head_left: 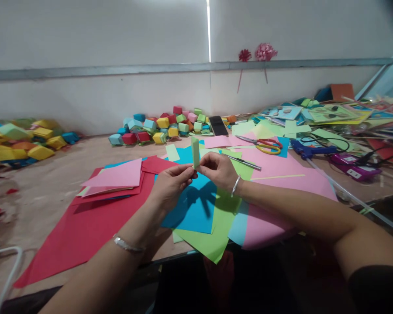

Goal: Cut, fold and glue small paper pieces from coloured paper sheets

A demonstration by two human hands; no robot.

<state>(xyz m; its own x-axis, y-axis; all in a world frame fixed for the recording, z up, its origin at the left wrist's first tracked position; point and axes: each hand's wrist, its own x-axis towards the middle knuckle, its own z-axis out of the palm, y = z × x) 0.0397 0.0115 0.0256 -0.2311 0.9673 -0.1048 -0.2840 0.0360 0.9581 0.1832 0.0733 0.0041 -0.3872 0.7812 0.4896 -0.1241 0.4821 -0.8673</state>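
Observation:
A narrow strip of light green paper (195, 151) stands upright between my fingertips, above the coloured sheets. My left hand (173, 183) pinches its lower end from the left. From the right, my right hand (214, 170) pinches the same end, its thumb and forefinger close to the left fingertips. Whether the strip is folded there is hidden by the fingers. Below the hands lies a blue sheet (190, 213) on a lime green sheet (227, 218). A silver craft knife (245, 162) rests just beyond my right hand.
Red paper (94, 222) with a pink stack (114, 174) lies left. Scissors (268, 146), a blue glue gun (309, 149) and a purple power strip (355, 165) are right. Small paper boxes (160, 124) and a phone (218, 125) sit by the wall. A white cable (9, 270) curves at lower left.

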